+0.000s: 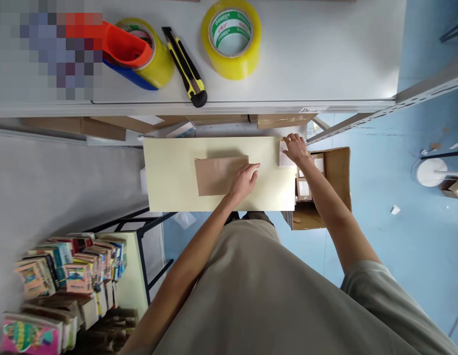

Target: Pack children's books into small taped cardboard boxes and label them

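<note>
A flat brown paper envelope (pixel 220 175) lies near the middle of a pale cream board (pixel 170 172), its long side running left to right. The left hand (pixel 244 181) rests flat on the envelope's right end, fingers stretched out and lying close together, palm down; its grip is not closed around anything, only pressing on the paper. The right hand (pixel 295 148) is at the board's far right corner, fingers bent down onto a small white slip (pixel 284 159) that lies at the board's edge; whether its grip pinches the slip or only touches it cannot be told.

Just beside the right forearm, lower than the board, stands an open cardboard box (pixel 338 172) on the blue floor (pixel 417 236). Beyond the board runs a white bench (pixel 325 59). On it lie a roll of yellow tape (pixel 231 38), a yellow and black utility knife (pixel 185 66), and a second tape roll in an orange and blue dispenser (pixel 134 54). At the lower left, a rack (pixel 140 276) holds stacked colourful books (pixel 62 276).
</note>
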Tool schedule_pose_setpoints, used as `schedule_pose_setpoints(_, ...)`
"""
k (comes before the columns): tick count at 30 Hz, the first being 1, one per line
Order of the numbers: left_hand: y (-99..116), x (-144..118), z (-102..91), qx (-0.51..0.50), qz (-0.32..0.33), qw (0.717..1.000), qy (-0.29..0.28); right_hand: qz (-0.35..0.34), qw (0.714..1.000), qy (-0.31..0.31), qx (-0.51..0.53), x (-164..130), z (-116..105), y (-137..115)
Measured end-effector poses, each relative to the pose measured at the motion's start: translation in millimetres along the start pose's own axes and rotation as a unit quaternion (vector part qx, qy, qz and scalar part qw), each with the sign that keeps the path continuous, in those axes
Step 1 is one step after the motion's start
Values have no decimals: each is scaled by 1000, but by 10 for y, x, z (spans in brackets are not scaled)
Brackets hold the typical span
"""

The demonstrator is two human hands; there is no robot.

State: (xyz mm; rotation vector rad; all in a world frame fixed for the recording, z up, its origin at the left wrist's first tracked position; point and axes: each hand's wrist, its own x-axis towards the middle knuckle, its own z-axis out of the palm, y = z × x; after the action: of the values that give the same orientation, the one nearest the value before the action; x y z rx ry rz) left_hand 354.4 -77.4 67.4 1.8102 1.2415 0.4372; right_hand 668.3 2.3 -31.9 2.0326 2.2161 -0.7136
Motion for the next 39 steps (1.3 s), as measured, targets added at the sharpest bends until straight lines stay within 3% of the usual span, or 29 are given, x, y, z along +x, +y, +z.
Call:
schedule_pose_setpoints(7, -4, 195, 261, -27, -15, 999, -23, -17, 999, 44, -26, -273, -290, -69)
schedule_pose_setpoints(12, -51, 521, 657, -23, -34, 995, -86, -66, 996, 48, -39, -935, -493, -183)
schedule_pose_setpoints(18, 14, 778, 1171, 107, -30, 966, -235, -100, 990, -69, -76, -1764, -294, -383)
schedule_pose_setpoints(21, 36, 816, 1300, 142, -38, 957, -249, -74, 990, -110, -35, -1870, -115, -480)
schedule_pose_setpoints(25, 122, 863, 1300, 109, -63, 966, -226, 8, 967, -245, 73, -1901, -20, -614)
schedule_pose_setpoints(27, 193, 836, 1189, 66, -74, 971, -219, 6, 950, -281, 132, -1919, -118, -667)
schedule_pose_setpoints(28, 222, 792, 1094, 27, -77, 973, -218, -6, 946, -271, 177, -1922, -208, -690)
schedule_pose_setpoints(29, 242, 721, 968, -25, -81, 972, -219, -16, 942, -241, 232, -1915, -318, -711)
schedule_pose_setpoints(31, 245, 504, 632, -153, -107, 957, -224, -17, 933, -122, 339, -1866, -573, -757)
schedule_pose_setpoints(34, 192, 64, -7, -288, -170, 922, -198, 17, 902, 58, 427, -1696, -921, -867)
schedule_pose_setpoints(36, 161, -221, -434, -354, -188, 901, -168, 26, 880, 111, 461, -1541, -1070, -987)
schedule_pose_setpoints(39, 146, -532, -950, -371, -167, 904, -133, 8, 865, 123, 487, -1305, -1166, -1233)
